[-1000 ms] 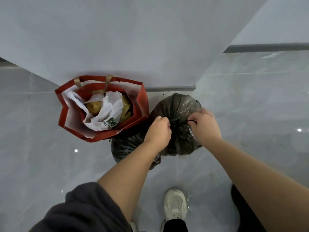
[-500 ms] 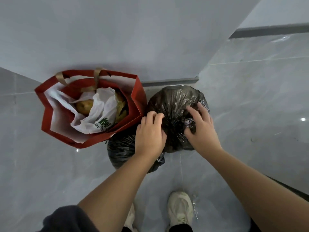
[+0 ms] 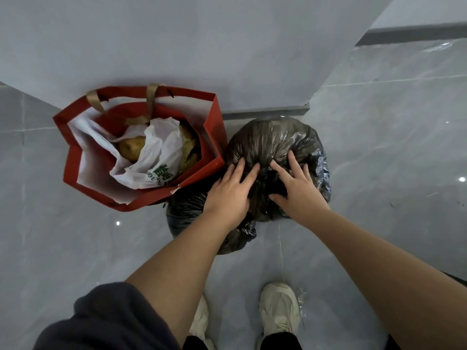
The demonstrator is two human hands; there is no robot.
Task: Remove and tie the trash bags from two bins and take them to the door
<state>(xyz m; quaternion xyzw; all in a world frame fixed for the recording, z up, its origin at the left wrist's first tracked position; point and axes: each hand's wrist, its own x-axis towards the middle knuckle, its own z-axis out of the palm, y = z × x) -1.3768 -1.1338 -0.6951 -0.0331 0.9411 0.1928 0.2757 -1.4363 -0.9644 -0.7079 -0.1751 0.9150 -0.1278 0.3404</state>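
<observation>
Left hand [image 3: 228,195], right hand [image 3: 298,190] flat, fingers spread, on black trash bag [image 3: 273,137]; bag roundish, top up.

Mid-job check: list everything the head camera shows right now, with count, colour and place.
larger trash bag: 1, black, on the floor at the wall corner, under both hands
smaller trash bag: 1, black, beside it, partly under the left forearm
paper bag: 1, red, open, left of the trash bags
plastic bag: 1, white with green print, inside the paper bag
round item: 1, yellow-brown, in the plastic bag, kind unclear
floor: grey tiles
wall: white
shoes: 2, off-white, bottom edge
sleeve: 1, dark, left arm
left hand: fingers spread, resting on the larger trash bag
right hand: same
</observation>
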